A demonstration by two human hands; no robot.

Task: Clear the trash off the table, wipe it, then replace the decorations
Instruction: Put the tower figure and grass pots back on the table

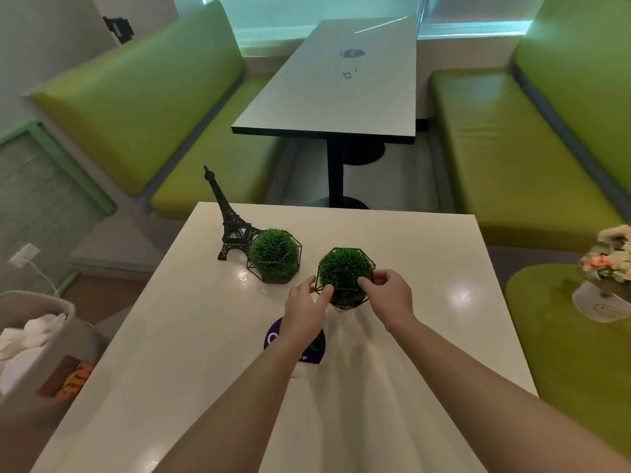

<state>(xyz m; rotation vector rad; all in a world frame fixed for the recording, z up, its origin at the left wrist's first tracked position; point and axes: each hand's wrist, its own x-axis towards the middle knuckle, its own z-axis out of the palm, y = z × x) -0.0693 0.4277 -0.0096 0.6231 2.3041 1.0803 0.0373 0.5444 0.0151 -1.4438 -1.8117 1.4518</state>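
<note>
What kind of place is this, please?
Probably a café or small diner: green booth benches flank a long table, and the near table carries a round purple sticker and decorations such as a tower model.

Purple round sticker (273, 336) on the near surface (409, 336): a large white "C"-like letter at its left part, and small white "go" at its lower right edge; the rest is hidden under the left forearm. Far table (324, 97): dark round logo (352, 53) and a small outlined mark (347, 75), neither readable. White flower pot (601, 305) at right carries a faint emblem, too small to read. Bin (41, 370) at left has an orange printed label (68, 377), blurred, unreadable.
</note>
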